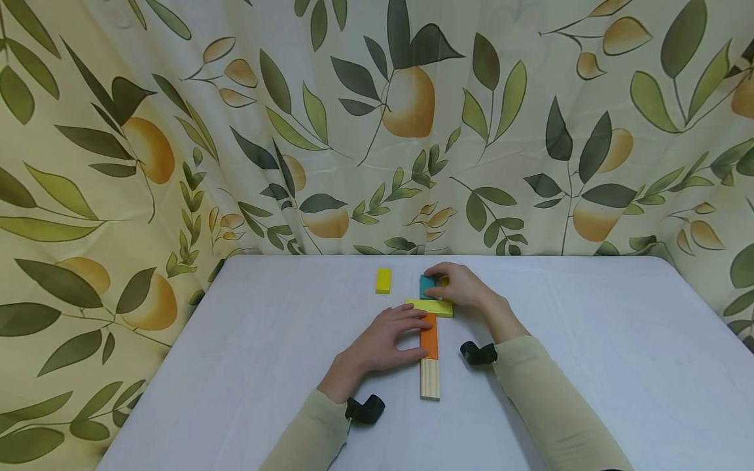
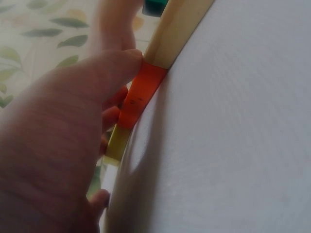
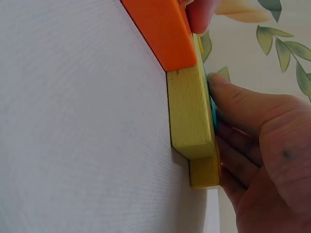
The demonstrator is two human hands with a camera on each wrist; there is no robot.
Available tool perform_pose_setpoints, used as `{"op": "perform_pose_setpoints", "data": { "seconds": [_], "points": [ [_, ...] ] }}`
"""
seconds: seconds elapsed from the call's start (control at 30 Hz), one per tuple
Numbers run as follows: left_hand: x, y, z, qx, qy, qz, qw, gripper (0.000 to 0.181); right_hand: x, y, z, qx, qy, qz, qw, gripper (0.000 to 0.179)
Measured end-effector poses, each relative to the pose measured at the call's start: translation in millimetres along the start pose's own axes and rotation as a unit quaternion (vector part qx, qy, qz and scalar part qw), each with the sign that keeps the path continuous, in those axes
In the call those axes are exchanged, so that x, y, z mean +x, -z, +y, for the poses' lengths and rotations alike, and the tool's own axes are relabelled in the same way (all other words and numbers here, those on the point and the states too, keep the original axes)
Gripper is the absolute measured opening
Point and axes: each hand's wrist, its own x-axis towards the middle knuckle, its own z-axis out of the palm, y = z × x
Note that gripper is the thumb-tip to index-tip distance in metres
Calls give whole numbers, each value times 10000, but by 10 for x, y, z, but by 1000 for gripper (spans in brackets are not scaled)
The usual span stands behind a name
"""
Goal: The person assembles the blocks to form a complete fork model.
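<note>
A row of blocks lies on the table: a plain wooden block (image 1: 430, 381), an orange block (image 1: 432, 340), a yellow-green block (image 1: 438, 309) set crosswise, then a teal block (image 1: 427, 285). My left hand (image 1: 391, 337) rests its thumb and fingertips on the orange block, fingers fairly straight. With thumb and fingers, my right hand (image 1: 462, 286) pinches the teal block, much of which those fingers hide. A darker yellow block (image 3: 204, 172) shows beyond the yellow-green one in the right wrist view, close to my right fingers.
Left of the row, a separate yellow block (image 1: 383, 280) lies near the back of the white-covered table (image 1: 247, 366). Behind the table hangs a curtain (image 1: 353, 163) printed with leaves and fruit. A black camera (image 1: 366, 409) is strapped at each wrist.
</note>
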Motion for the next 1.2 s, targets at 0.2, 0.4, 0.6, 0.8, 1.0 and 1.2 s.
{"op": "perform_pose_setpoints", "data": {
  "seconds": [0.2,0.4,0.6,0.8,1.0,1.2],
  "points": [
    [0,5,1,-3,-18,-11,10000,47,-8,-1,2,16,7,-5,10000,46],
    [1,-5,-5,-18,-18,7,10000,47,-16,-1,1,79,-2,-3,10000,46],
    [3,-7,-12,-17,-35,27,10000,47,-24,18,30,190,-13,52,9998,45],
    [10,5,-15,-5,-44,24,10000,47,-7,28,63,381,-52,145,9992,40],
    [20,-3,-24,-21,16,-10,10000,48,-8,21,68,497,-62,158,9986,39],
    [10,-12,-21,-38,40,-20,10000,48,-8,1,88,512,-16,140,9986,39]
  ]
}}
